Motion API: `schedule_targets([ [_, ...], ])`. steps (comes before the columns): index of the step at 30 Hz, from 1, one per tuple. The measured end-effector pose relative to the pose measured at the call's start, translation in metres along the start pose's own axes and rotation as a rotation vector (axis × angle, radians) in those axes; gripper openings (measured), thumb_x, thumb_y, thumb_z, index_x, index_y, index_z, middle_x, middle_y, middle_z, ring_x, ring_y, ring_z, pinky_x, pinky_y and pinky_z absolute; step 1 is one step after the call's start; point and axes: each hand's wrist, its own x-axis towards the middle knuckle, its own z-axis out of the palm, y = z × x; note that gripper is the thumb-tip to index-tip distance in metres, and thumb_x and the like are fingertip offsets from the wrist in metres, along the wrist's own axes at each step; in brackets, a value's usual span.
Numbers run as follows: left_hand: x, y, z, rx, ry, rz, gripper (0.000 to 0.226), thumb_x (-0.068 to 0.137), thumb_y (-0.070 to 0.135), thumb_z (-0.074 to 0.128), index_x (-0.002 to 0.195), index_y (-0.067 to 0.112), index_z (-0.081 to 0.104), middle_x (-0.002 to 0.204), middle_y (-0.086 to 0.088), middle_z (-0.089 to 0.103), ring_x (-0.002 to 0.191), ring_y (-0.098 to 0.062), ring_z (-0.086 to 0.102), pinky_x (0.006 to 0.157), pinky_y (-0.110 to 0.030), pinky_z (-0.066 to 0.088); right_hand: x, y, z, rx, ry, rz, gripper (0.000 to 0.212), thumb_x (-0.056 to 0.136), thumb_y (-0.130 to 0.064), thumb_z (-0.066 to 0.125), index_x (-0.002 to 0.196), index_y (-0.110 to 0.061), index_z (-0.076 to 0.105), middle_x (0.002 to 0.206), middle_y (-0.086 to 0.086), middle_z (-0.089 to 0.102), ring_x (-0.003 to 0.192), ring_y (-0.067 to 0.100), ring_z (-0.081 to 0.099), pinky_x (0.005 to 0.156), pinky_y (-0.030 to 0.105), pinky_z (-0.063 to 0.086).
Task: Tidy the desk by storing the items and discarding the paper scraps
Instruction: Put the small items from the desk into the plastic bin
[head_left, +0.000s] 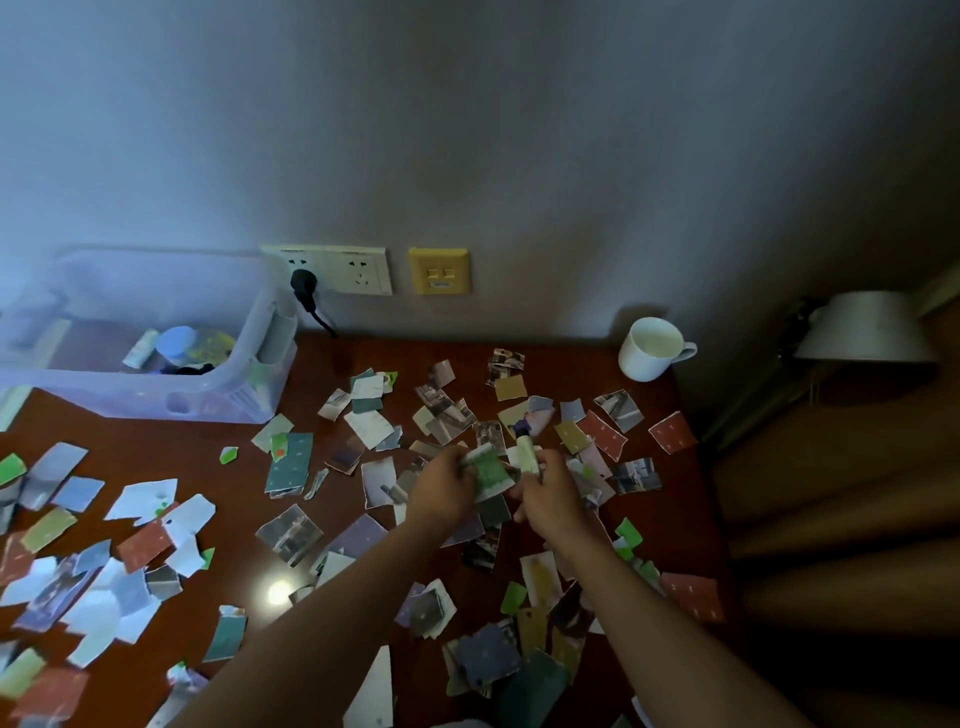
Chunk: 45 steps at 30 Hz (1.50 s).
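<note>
Several torn paper scraps (370, 427) of many colours lie scattered over the dark red-brown desk (244, 483). My left hand (441, 486) is closed around a green patterned packet (488, 470) over the middle of the desk. Beside it, my right hand (548, 496) grips a small pale green tube (527, 451) with a dark cap that points away from me. The two hands are close together, almost touching. A translucent storage bin (156, 400) stands at the back left against the wall, with a few small items inside it.
A white mug (652, 349) stands at the back right corner of the desk. A lamp shade (865, 328) sits off the desk's right edge. Wall sockets (337, 270) with a black plug (304, 285) are behind the bin.
</note>
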Motion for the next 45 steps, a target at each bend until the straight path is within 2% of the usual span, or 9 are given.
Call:
schedule_targets([
  [4,-0.023,-0.003,-0.021,-0.122,0.069,0.012,0.025,0.101,0.017,0.044,0.124,0.01,0.049,0.097,-0.007,0.06,0.073,-0.023,0.063,0.066,-0.039,0.055,-0.022,-0.015,0.015,0.034,-0.004,-0.015,0.028,0.1,-0.012,0.043,0.127,-0.017,0.044,0.097,0.014,0.064,0.066,0.019,0.053,0.06,0.034,0.044],
  [10,-0.05,-0.021,-0.071,-0.319,0.179,0.002,0.024,0.094,0.011,0.05,0.117,0.018,0.051,0.097,-0.005,0.064,0.074,-0.024,0.069,0.068,-0.046,0.06,-0.051,-0.053,0.051,0.07,-0.051,-0.082,0.027,0.099,-0.01,0.044,0.122,-0.022,0.047,0.092,0.011,0.063,0.06,0.014,0.051,0.048,0.024,0.04],
  [14,-0.059,-0.036,-0.11,-0.435,0.259,-0.014,0.023,0.091,0.001,0.052,0.109,0.015,0.052,0.095,-0.007,0.064,0.064,-0.018,0.066,0.051,-0.028,0.054,-0.065,-0.086,0.082,0.13,-0.089,-0.096,0.029,0.096,-0.005,0.044,0.121,-0.02,0.047,0.086,0.01,0.063,0.052,0.012,0.05,0.04,0.021,0.037],
  [19,-0.059,-0.064,-0.17,-0.484,0.349,-0.017,0.027,0.087,0.002,0.058,0.098,0.026,0.058,0.1,-0.007,0.068,0.084,-0.026,0.069,0.076,-0.047,0.059,-0.072,-0.126,0.128,0.158,-0.11,-0.152,0.027,0.091,0.001,0.043,0.115,-0.011,0.051,0.081,0.015,0.065,0.044,0.015,0.044,0.039,0.024,0.035],
  [25,-0.049,-0.093,-0.25,-0.524,0.4,0.032,0.024,0.092,-0.001,0.057,0.113,0.01,0.055,0.099,-0.01,0.065,0.074,-0.018,0.069,0.053,-0.026,0.058,-0.073,-0.182,0.184,0.181,-0.127,-0.211,0.02,0.093,-0.003,0.044,0.106,-0.017,0.05,0.079,0.01,0.064,0.044,0.017,0.046,0.035,0.019,0.031],
  [31,-0.017,-0.124,-0.33,-0.541,0.445,0.028,0.022,0.092,-0.001,0.056,0.103,0.018,0.054,0.106,-0.011,0.063,0.093,-0.031,0.067,0.076,-0.053,0.058,-0.058,-0.234,0.248,0.122,-0.137,-0.265,0.019,0.095,-0.01,0.044,0.11,-0.013,0.055,0.084,0.012,0.06,0.051,0.017,0.053,0.041,0.022,0.037],
  [36,0.023,-0.146,-0.383,-0.419,0.44,0.019,0.028,0.093,-0.005,0.047,0.11,0.017,0.049,0.112,-0.009,0.059,0.098,-0.026,0.062,0.063,-0.033,0.059,-0.034,-0.267,0.295,0.073,-0.147,-0.282,0.019,0.098,-0.015,0.043,0.107,-0.014,0.06,0.085,0.009,0.063,0.061,0.016,0.059,0.062,0.034,0.051],
  [42,0.072,-0.177,-0.425,-0.077,0.381,0.062,0.043,0.088,-0.002,0.048,0.126,0.018,0.051,0.117,-0.006,0.063,0.101,-0.024,0.062,0.085,-0.037,0.053,0.005,-0.29,0.341,0.041,-0.136,-0.263,0.018,0.096,-0.021,0.053,0.113,-0.015,0.057,0.101,0.004,0.066,0.068,0.015,0.063,0.054,0.025,0.051],
  [45,0.088,-0.193,-0.44,0.16,0.381,0.043,0.035,0.087,0.009,0.053,0.118,0.023,0.043,0.102,-0.001,0.061,0.091,-0.024,0.062,0.075,-0.031,0.047,0.021,-0.296,0.364,-0.009,-0.162,-0.188,0.018,0.095,-0.021,0.056,0.11,-0.016,0.046,0.097,0.005,0.061,0.062,0.016,0.061,0.046,0.023,0.045],
])
